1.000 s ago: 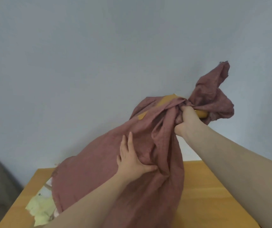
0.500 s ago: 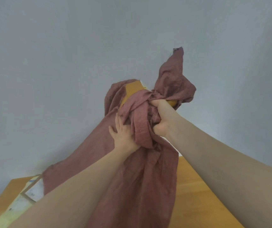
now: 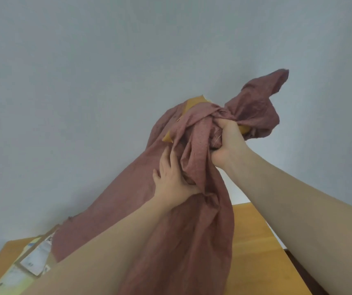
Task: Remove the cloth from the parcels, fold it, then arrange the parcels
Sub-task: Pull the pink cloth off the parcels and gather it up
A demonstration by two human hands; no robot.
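Right hand (image 3: 227, 143): fist clamps the knotted dusty-red cloth (image 3: 183, 231) around a yellow parcel (image 3: 194, 102), raised.
Left hand (image 3: 171, 177): fingers flat against the cloth, thumb tucked in a fold.
Room: cloth hangs to the wooden table (image 3: 256, 248).

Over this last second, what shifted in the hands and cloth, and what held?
The left hand slid up the cloth toward the knot, then back down a little, fingers flat. The right hand kept its grip on the knotted bunch around the yellow parcel. The cloth still trails onto the table.

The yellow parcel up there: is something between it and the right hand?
Yes. The cloth is wrapped and knotted around the parcel, so the right hand grips bunched cloth, and the left hand presses on cloth lower down. Only corners of the parcel show.
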